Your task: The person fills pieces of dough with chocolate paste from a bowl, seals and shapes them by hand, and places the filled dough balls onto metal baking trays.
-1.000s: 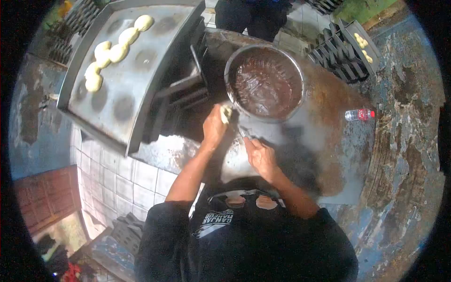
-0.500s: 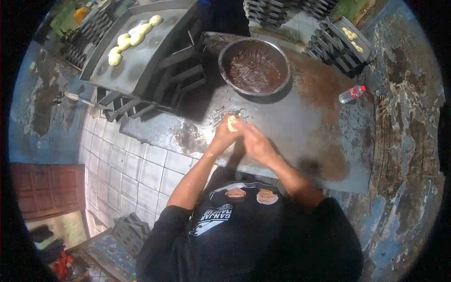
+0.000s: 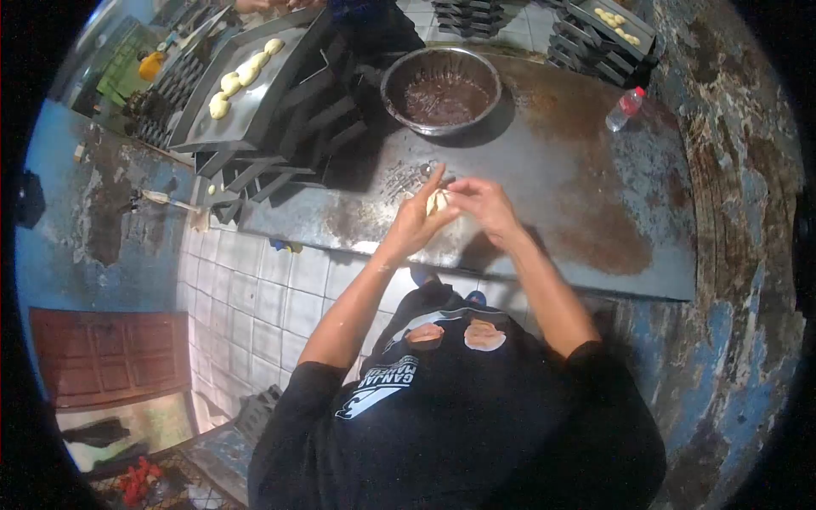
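Black T-shirt with white, apparently lettered print

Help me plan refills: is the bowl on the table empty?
No, the bowl holds a dark brown mass across its bottom.

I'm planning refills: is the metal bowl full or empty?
Neither: the bowl is partly full. Dark brown mixture lies inside, with smeared inner wall showing between it and the rim.
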`<state>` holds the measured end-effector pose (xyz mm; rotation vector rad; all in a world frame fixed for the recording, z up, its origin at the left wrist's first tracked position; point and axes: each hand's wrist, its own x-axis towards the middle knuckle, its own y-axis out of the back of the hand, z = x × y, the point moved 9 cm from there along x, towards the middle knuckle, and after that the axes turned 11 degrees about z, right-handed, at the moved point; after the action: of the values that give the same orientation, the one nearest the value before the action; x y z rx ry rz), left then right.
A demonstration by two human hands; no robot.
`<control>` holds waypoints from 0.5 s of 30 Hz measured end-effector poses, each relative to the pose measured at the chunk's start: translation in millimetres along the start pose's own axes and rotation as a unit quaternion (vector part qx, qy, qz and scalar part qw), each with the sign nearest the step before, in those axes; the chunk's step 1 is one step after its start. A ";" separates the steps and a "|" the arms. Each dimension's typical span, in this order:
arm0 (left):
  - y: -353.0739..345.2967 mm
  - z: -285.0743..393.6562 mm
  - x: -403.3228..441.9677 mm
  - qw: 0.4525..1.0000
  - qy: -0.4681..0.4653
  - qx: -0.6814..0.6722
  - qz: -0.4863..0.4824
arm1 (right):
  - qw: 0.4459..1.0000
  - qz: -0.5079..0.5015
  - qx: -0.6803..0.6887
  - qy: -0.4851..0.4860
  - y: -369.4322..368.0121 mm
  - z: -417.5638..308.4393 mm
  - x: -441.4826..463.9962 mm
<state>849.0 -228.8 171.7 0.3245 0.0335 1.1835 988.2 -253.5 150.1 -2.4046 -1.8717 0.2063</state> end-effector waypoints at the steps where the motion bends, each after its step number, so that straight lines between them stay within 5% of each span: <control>1: 5.1 12.6 -5.1 0.997 -0.023 0.070 0.001 | 0.974 -0.054 -0.202 0.083 -9.4 -21.0 -5.9; 2: 3.6 4.1 -7.4 0.993 -0.020 0.108 -0.042 | 0.933 -0.083 -0.250 0.246 -25.0 -47.9 -19.5; 5: 18.9 -14.0 -19.5 0.987 -0.027 0.127 -0.093 | 0.902 -0.126 -0.244 0.332 -64.6 -76.9 -47.0; 7: 49.2 -9.8 -27.8 0.983 0.139 0.110 -0.043 | 0.953 -0.106 -0.116 0.258 -66.0 -81.7 -40.3; 8: 55.6 19.2 -28.4 0.998 0.033 0.042 0.035 | 0.976 -0.053 -0.033 0.209 -58.5 -70.2 -23.6; 9: 57.4 22.3 -31.8 0.997 0.036 0.045 0.048 | 0.987 -0.002 0.049 0.155 -52.0 -55.8 -7.8; 11: 79.0 28.6 -42.0 0.992 0.014 0.018 0.127 | 0.982 -0.106 0.120 0.097 -74.8 -44.9 -1.3; 13: 93.5 21.3 -51.4 0.994 0.054 0.005 0.096 | 0.915 -0.294 -0.197 0.194 -123.4 -64.9 -19.3; 15: 100.7 8.1 -58.5 0.989 0.142 -0.009 -0.024 | 0.871 -0.315 -0.294 0.237 -155.6 -78.1 -29.3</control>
<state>737.3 -250.1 197.9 0.1358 0.2779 1.1743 844.6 -242.5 252.3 -1.6652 -2.5263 -1.0284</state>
